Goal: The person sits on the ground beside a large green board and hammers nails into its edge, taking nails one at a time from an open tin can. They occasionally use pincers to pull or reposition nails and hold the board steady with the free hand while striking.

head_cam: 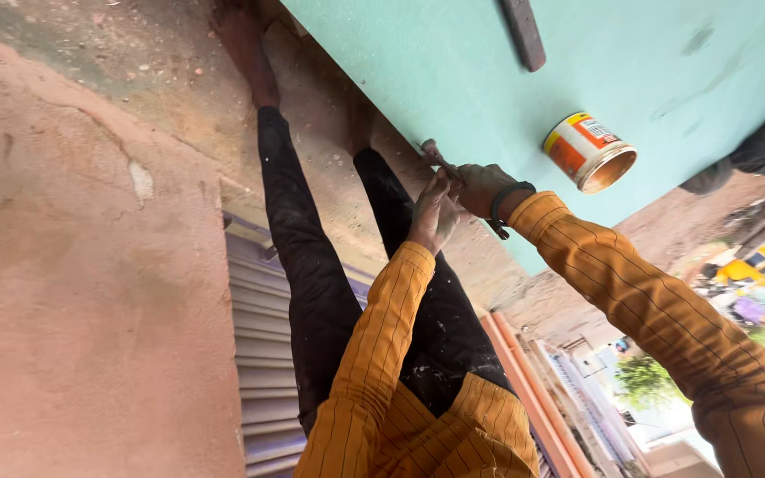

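Observation:
My right hand (485, 188), with a black band on its wrist, grips a small dark metal tool (434, 156) at the edge of a large turquoise board (489, 71). My left hand (434, 214) is pressed up against the right one, its fingers closed on the tool's lower part. The tool's tip touches the board's edge. Both arms wear orange striped sleeves. What kind of tool it is cannot be made out.
An open orange-and-white tin can (588, 152) lies on the board, right of my hands. A dark strip (524, 31) rests on the board farther off. My legs in black trousers (312, 265) and bare feet stand on a reddish floor (73, 265). Another person's dark sleeve (759, 152) shows at the right.

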